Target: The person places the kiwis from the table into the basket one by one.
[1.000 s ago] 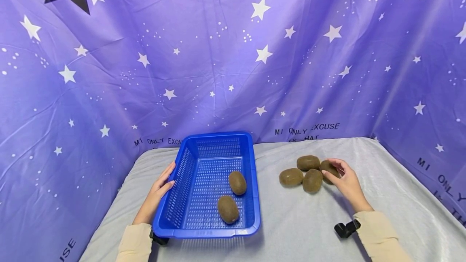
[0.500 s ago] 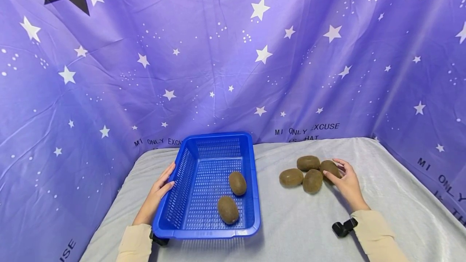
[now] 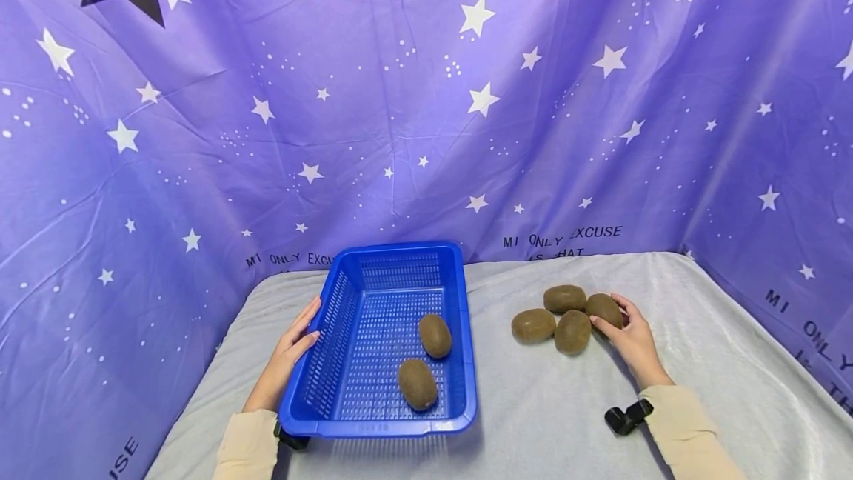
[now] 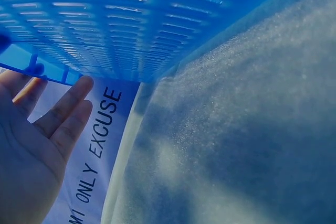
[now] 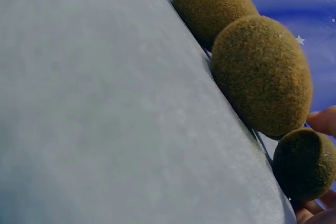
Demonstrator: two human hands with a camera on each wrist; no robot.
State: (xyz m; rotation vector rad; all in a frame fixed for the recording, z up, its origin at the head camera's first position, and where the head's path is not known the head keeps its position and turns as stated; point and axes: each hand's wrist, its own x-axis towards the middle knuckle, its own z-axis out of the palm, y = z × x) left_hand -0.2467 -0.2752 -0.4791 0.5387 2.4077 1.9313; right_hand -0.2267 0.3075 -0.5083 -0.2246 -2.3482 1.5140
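My right hand has thumb and fingers around a brown fuzzy kiwi, which still lies on the cloth. In the right wrist view, the thumb and some fingertips show on either side of that kiwi. Touching or close beside it are several other kiwis. My left hand rests against the left rim of a blue plastic basket, its fingers fairly straight. From the left wrist view, the fingertips meet the underside of the rim. Two kiwis lie in the basket's right half.
A pale grey cloth covers the table. Purple curtains with stars and lettering stand close behind and on both sides. Each wrist wears a small black camera. The basket takes up the left-centre of the table.
My right hand has shifted slightly down on the kiwi, and its wrist has moved a little left. The kiwis, the basket and my left hand have stayed in place.
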